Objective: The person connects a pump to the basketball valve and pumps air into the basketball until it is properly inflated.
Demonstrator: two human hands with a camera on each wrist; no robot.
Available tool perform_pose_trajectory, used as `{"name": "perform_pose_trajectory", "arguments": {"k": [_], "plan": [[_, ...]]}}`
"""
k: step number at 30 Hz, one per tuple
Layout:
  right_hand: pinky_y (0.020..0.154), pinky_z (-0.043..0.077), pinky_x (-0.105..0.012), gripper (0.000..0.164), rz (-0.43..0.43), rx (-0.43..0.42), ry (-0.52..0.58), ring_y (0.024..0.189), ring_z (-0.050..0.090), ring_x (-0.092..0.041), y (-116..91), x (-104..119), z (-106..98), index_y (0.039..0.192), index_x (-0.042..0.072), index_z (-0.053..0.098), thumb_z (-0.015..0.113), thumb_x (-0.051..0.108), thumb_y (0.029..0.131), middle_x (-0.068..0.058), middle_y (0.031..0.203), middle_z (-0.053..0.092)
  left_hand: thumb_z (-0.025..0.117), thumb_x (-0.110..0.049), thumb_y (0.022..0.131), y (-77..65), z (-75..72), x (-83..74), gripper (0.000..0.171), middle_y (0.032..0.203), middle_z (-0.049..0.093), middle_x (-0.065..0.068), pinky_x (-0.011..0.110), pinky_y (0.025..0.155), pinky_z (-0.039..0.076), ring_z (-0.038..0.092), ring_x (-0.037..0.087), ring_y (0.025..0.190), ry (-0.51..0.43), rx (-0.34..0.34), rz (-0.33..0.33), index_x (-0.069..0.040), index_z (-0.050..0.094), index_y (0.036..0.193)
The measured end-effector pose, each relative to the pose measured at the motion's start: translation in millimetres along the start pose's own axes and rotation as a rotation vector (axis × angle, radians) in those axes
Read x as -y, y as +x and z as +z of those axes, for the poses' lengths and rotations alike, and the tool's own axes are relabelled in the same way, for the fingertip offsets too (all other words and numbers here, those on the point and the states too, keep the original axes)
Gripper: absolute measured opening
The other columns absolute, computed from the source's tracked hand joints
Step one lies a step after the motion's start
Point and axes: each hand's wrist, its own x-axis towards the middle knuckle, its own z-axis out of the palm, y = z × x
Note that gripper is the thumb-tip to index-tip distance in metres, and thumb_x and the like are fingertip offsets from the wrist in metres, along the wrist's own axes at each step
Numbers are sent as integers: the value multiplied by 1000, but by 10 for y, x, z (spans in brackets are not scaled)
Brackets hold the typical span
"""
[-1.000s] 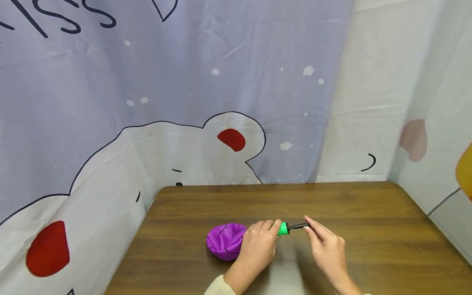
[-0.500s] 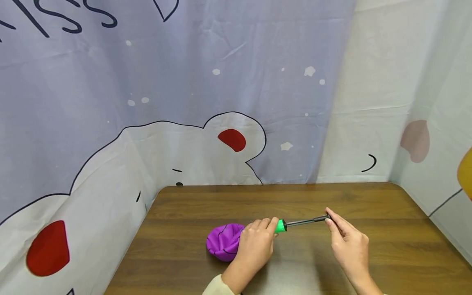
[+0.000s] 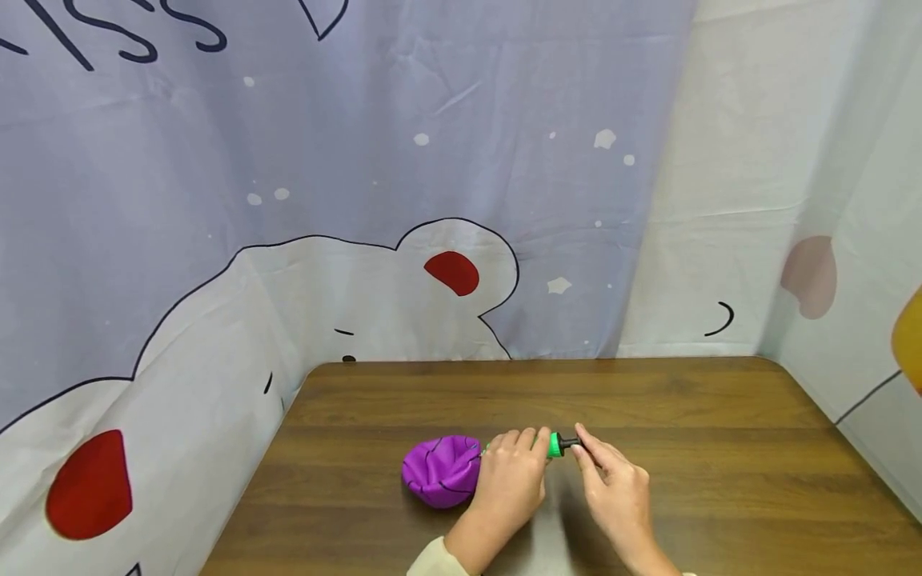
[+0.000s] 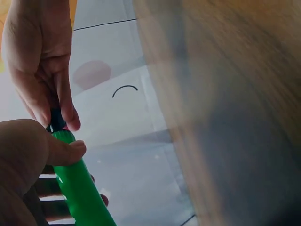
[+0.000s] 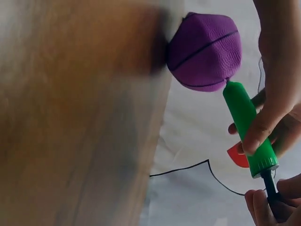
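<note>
A partly deflated purple ball (image 3: 441, 474) with black seam lines sits on the wooden table, creased and sunken on top. My left hand (image 3: 510, 480) grips the green barrel of a hand pump (image 5: 247, 122) just right of the ball. In the right wrist view the pump's tip meets the ball's surface. My right hand (image 3: 615, 490) pinches the black handle (image 3: 571, 442) at the pump's other end between thumb and fingers. Only a short stretch of black shows between barrel and fingers. From the head, most of the barrel is hidden behind the left hand.
The brown wooden table (image 3: 346, 416) has rounded far corners. A printed curtain (image 3: 324, 296) hangs right behind its back edge and along both sides.
My right hand drew the pump's rod out to the right, then pushed it back left toward the barrel. The left hand and ball stayed nearly in place.
</note>
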Motion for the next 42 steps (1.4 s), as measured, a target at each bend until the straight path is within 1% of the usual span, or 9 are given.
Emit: {"name": "perform_pose_trajectory", "arguments": {"k": [5,10,16,21,26,30,34,38,42], "plan": [[59,51,-8,36,33,8,2,74,70,-3,7,-58,-43,110,5,78,83,-5,76,-11,96,78,86,-28,74,-19,1,15,44,98,73,-4,27,75,58,68,14,82,-21,6,-15,-18,70,114],[60,46,-4,32,140,-33,-34,80,59,19,121,-184,-247,111,10,79,80,-1,82,-10,98,77,86,-25,74,-4,16,30,47,100,73,-3,28,79,58,68,14,83,-27,22,-32,-18,69,116],[62,43,1,29,233,-87,-76,84,51,29,236,-296,-479,113,10,78,77,0,86,-11,100,76,87,-24,71,11,7,10,51,101,73,-2,30,82,58,68,16,86,-20,50,-45,-17,68,119],[57,41,-1,28,256,-100,-95,82,50,29,233,-320,-506,113,10,78,77,2,87,-12,99,76,91,-25,62,41,15,-51,63,103,72,-1,31,85,58,68,17,89,42,90,-42,-16,67,119],[55,42,-8,26,275,-83,-126,73,50,26,149,-287,-365,111,13,79,78,6,86,-9,94,77,91,-30,61,76,27,-140,67,103,71,1,36,88,59,69,20,90,96,157,-52,-14,65,120],[53,44,-13,27,266,-57,-115,65,52,18,45,-207,-198,110,13,80,80,7,84,-7,92,77,88,-27,63,79,58,-185,57,98,70,0,38,89,59,68,20,88,124,133,-55,-12,66,114],[54,48,-10,29,240,-7,-58,75,65,7,-36,-131,-40,112,12,79,80,5,84,-9,96,77,88,-29,64,65,72,-195,56,97,70,0,38,88,59,68,19,87,134,116,-35,-12,67,112],[56,50,-7,30,206,64,15,79,71,-9,-55,-102,28,113,6,77,80,1,84,-13,96,76,91,-27,62,24,85,-153,59,102,72,-1,39,91,59,69,18,92,92,108,-37,-14,68,115],[61,50,-4,29,141,50,33,78,68,4,9,-165,-51,108,3,78,81,-4,80,-13,92,77,91,-20,61,-18,83,-90,61,104,72,-3,37,92,58,69,17,95,30,80,-69,-19,67,117]]}}
